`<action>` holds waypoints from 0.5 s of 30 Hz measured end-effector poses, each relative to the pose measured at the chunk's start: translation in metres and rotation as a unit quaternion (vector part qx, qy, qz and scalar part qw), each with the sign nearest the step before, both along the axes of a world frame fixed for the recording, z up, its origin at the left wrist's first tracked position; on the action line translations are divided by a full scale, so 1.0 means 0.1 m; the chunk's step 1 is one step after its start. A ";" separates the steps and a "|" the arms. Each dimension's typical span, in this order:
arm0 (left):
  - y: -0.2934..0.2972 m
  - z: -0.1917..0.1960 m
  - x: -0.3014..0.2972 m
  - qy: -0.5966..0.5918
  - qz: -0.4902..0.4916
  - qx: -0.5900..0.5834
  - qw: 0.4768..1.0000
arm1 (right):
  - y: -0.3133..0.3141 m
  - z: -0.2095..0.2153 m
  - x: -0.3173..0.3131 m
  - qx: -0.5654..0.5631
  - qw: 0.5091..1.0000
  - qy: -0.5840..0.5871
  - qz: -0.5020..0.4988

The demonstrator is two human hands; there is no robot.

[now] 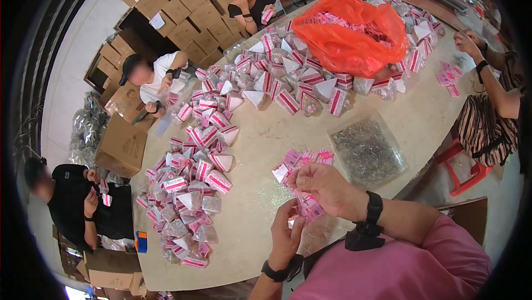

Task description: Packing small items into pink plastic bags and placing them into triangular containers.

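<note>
Close to my body, at the near edge of the table, both of my hands meet over a heap of pink printed cards (293, 161). My left hand (285, 236) has its thumb and fingers pinched on the lower end of a small pink-and-clear plastic bag (302, 204). From above right, my right hand (330, 189) pinches the same bag near its upper end. My fingers partly cover the bag, so its contents are hard to make out. Just beyond my right hand lies a clear shallow tray (403, 162) with a thin layer of glittery strands.
Piles of filled clear bags with pink-and-white tops (208, 172) curve along the table's left and far sides. An open red plastic bag (354, 50) sits among them. Several people work around the table (260, 134). A red stool (460, 170) stands at the right.
</note>
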State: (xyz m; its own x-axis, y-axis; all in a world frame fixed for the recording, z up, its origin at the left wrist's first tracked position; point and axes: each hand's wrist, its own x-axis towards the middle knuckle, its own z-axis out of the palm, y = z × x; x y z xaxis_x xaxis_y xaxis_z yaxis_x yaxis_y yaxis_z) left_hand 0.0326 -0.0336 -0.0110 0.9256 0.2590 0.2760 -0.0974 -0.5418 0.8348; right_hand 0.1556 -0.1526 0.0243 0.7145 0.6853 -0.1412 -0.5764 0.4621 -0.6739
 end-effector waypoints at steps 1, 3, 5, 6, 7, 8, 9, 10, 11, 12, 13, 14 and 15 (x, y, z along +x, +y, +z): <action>0.03 0.03 0.01 -0.021 -0.003 0.067 0.998 | 0.00 0.02 0.00 -0.008 1.000 -0.013 0.007; 0.09 0.11 0.02 -0.050 0.009 0.112 0.992 | 0.00 0.04 -0.01 -0.026 0.999 -0.039 0.020; 0.11 0.21 0.03 -0.069 0.038 0.069 0.995 | -0.01 0.07 -0.04 -0.027 0.996 -0.073 0.034; 0.08 0.30 0.06 -0.081 0.045 0.056 0.994 | -0.02 0.08 -0.06 -0.029 0.995 -0.089 0.039; 0.04 0.40 0.09 -0.094 0.053 0.043 0.993 | 0.00 0.03 -0.07 -0.039 0.993 -0.106 0.037; 0.01 0.49 0.12 -0.107 0.060 0.030 0.992 | 0.04 -0.04 -0.08 -0.049 0.991 -0.123 0.035; -0.02 0.54 0.17 -0.120 0.063 0.058 0.989 | 0.05 -0.09 -0.09 -0.059 0.988 -0.141 0.033; 0.00 0.54 0.18 -0.123 0.064 0.082 0.987 | 0.05 -0.08 -0.10 -0.043 0.990 -0.128 0.048; 0.03 0.55 0.19 -0.126 0.063 0.107 0.984 | 0.05 -0.07 -0.11 -0.026 0.991 -0.115 0.062; 0.05 0.56 0.20 -0.128 0.062 0.131 0.981 | 0.04 -0.06 -0.11 -0.010 0.992 -0.101 0.076; 0.03 0.58 0.21 -0.139 0.064 0.133 0.979 | 0.04 -0.05 -0.11 0.000 0.993 -0.088 0.080; 0.02 0.57 0.21 -0.144 0.073 0.127 0.979 | 0.03 -0.04 -0.10 0.010 0.994 -0.076 0.084; 0.02 0.55 0.20 -0.149 0.084 0.122 0.978 | 0.03 -0.04 -0.10 0.020 0.994 -0.062 0.089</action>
